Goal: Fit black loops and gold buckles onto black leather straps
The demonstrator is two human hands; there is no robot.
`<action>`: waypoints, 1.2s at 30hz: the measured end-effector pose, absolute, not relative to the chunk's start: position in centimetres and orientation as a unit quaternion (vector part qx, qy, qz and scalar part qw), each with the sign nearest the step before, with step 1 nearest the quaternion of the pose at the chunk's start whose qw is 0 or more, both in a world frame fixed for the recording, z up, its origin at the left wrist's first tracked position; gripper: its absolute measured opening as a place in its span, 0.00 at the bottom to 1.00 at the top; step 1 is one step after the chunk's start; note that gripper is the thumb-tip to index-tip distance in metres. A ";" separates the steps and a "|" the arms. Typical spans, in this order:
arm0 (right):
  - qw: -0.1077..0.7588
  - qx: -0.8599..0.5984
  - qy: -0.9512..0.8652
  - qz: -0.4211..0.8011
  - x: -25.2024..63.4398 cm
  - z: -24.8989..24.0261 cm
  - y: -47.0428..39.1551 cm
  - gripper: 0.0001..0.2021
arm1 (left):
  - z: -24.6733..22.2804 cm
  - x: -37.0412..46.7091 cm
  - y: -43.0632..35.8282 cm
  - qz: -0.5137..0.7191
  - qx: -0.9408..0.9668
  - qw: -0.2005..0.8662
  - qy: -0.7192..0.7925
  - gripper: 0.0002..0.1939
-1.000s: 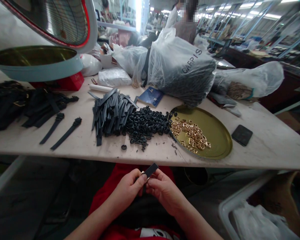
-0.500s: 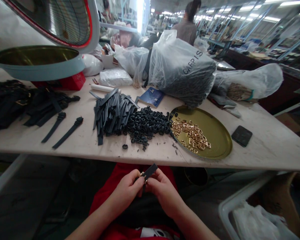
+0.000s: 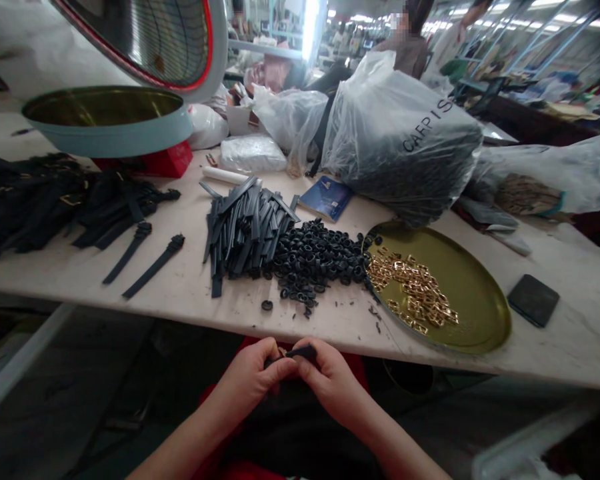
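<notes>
Between my two hands, just below the table's front edge, is a short black strap (image 3: pixel 300 351) with a small gold buckle (image 3: pixel 282 352) near its left end. My left hand (image 3: pixel 260 370) pinches the buckle end, thumb on top. The fingers of my right hand (image 3: pixel 325 373) are closed on the strap's other part. Much of the strap is hidden by fingers. On the table ahead lie a pile of black straps (image 3: pixel 253 230), a heap of small black loops (image 3: pixel 320 257) and a round gold-coloured tray (image 3: pixel 473 293) holding many gold buckles (image 3: pixel 417 290).
Two black straps with bunched ends (image 3: pixel 155 267) lie at left, beside a heap of buckled straps (image 3: pixel 45 200). Behind stand a round tin (image 3: pixel 110 133) on a red base, a blue booklet (image 3: pixel 326 198) and a large plastic bag (image 3: pixel 405 140). A dark flat square (image 3: pixel 533 300) lies right.
The strap has tilted from pointing up to lying nearly level between my hands, and my right fingers now cover more of it. The view has shifted, moving the table's things rightward.
</notes>
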State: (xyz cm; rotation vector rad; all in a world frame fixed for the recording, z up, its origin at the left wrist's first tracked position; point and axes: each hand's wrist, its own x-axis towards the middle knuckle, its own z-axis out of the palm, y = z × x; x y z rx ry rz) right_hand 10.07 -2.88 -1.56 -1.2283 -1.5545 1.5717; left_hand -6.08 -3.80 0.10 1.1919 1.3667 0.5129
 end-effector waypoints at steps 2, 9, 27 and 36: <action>0.261 -0.435 -0.626 0.592 9.7 -1.3 -1.4 0.14 | 0.1 -6.8 -3.3 0.256 0.495 0.580 0.594 0.13; 0.181 -0.502 -0.804 0.262 5.4 -0.4 3.7 0.09 | -0.3 -10.0 -2.1 0.303 0.452 0.518 0.660 0.15; 0.330 -0.455 -0.406 0.721 7.8 -0.4 0.5 0.13 | 0.5 -6.8 -4.2 0.340 0.515 0.477 0.625 0.12; 0.397 -0.454 -0.414 0.682 10.2 -0.1 -2.9 0.14 | 1.8 -4.7 -5.1 0.283 0.525 0.564 0.571 0.13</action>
